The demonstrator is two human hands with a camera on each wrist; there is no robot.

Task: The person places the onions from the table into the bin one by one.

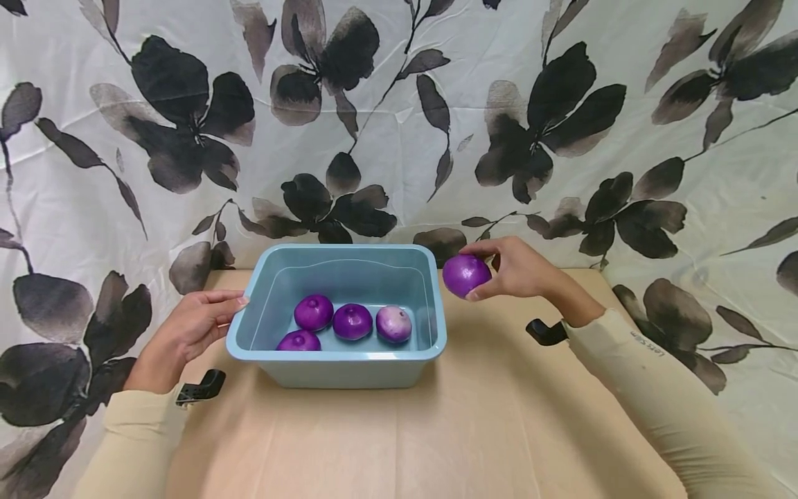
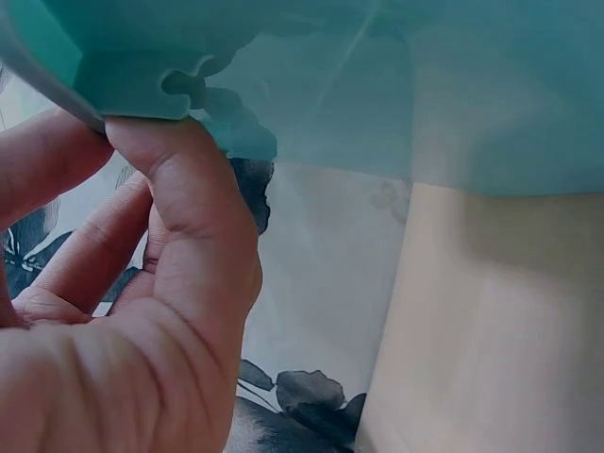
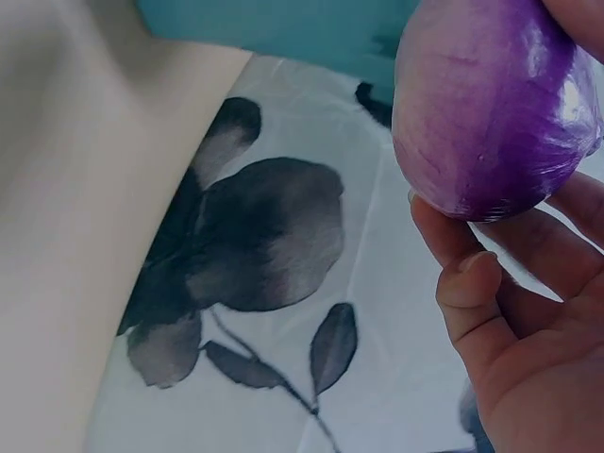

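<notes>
A light blue plastic tub [image 1: 337, 355] stands on the table with several purple onions inside, among them a paler onion [image 1: 393, 324] at the right. My left hand [image 1: 190, 329] pinches the tub's left rim between thumb and fingers; the left wrist view shows the thumb [image 2: 179, 179] against the rim's underside. In my right hand [image 1: 520, 269] is another purple onion [image 1: 466, 276], gripped between thumb and fingers just outside the tub's right rim, above the table. The right wrist view shows this onion [image 3: 491, 113] as glossy, with a paler side.
The tan table [image 1: 399, 443] reaches forward from a white cloth [image 1: 424, 159] with dark floral print, which hangs behind and at the sides. A black wrist mount [image 1: 546, 333] sits on the right sleeve, another mount [image 1: 202, 388] on the left.
</notes>
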